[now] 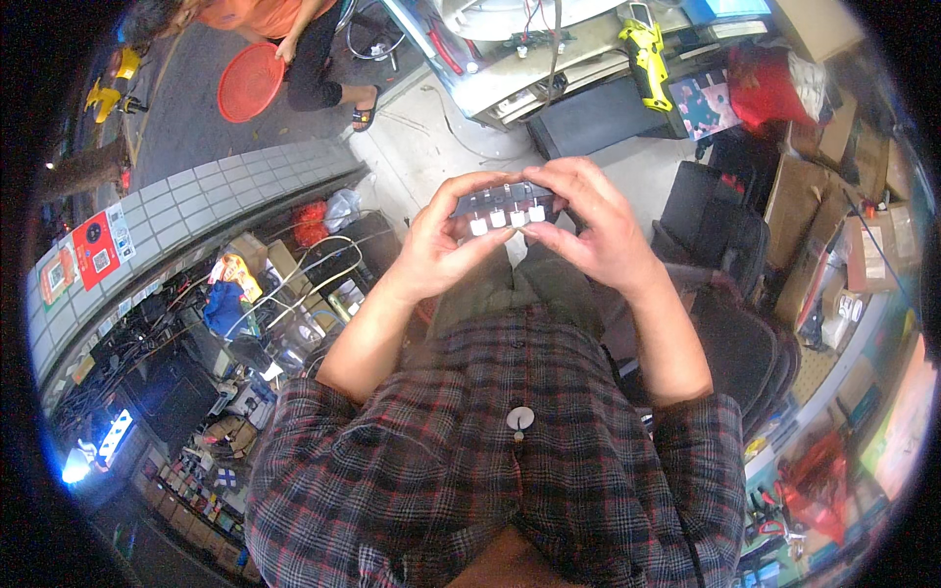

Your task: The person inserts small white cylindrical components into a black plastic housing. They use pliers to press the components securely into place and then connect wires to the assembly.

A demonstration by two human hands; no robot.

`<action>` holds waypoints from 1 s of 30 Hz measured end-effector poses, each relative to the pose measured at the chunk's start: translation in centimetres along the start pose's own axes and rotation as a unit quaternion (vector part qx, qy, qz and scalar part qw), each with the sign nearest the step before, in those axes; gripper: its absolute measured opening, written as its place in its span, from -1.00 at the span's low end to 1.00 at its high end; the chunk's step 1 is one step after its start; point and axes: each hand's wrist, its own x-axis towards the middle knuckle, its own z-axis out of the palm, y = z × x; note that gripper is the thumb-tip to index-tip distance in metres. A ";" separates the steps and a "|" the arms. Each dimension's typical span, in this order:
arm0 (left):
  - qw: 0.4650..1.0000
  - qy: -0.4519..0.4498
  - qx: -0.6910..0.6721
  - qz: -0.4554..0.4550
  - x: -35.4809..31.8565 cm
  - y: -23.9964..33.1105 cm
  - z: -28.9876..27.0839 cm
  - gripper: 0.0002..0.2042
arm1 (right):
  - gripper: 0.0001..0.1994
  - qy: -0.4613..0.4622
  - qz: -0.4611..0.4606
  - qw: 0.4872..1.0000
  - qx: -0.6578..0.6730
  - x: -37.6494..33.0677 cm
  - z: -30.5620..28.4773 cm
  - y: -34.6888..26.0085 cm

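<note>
Held up before my torso is a small dark switch block (500,199) with a row of several white square push-buttons along its near side. My left hand (429,238) grips its left end, fingers curled over the far side and thumb along the near edge. At the right end my right hand (595,230) does the same, its thumb close to the buttons. Both thumbs nearly meet below the middle of the block. My fingers partly cover its ends and its far side.
Beyond my hands stands a workbench (500,93) with loose wires and a yellow-green handheld tool (644,61) at its edge. A black chair (701,220) is at right, near cardboard boxes (872,255). Cluttered cables lie left, by a tiled ledge (211,196). Another person holds a red basin (250,83).
</note>
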 end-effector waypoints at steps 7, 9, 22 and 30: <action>0.998 -0.051 0.043 -0.025 0.0 0.3 0.0 -0.35 | -0.45 -0.031 0.035 0.999 -0.010 -1.0 -0.9 -0.2; 0.996 -0.072 0.054 -0.027 0.1 0.4 -0.3 -0.32 | -0.45 -0.046 0.036 0.998 -0.015 -1.3 -1.3 -0.2; 0.991 -0.067 0.119 -0.010 0.1 0.8 0.1 -0.25 | -0.47 -0.066 -0.022 0.994 -0.090 -0.6 -2.2 -0.5; 0.991 -0.021 0.133 0.014 0.2 0.1 0.7 -0.25 | -0.45 -0.070 -0.029 0.993 -0.093 -0.5 -2.2 -0.5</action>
